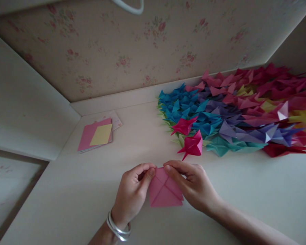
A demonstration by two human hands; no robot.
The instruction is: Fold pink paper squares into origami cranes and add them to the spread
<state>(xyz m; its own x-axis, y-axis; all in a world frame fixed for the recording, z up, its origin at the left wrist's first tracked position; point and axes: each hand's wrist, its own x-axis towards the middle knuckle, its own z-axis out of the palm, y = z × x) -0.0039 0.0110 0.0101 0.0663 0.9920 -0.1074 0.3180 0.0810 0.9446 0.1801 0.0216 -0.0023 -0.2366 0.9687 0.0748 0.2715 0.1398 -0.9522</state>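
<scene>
The light, easily creased pink paper (165,197), just above the table (91,204) or on it, is pinched at its far corners by both hands' fingers (150,172)—best gripped there, flat and gently.

White tabletop (135,132); white ledge (117,100) along tabletop's far edge; floral wallpaper (99,51) beyond tabletop; white panel (22,92) left of tabletop; dim light.
</scene>
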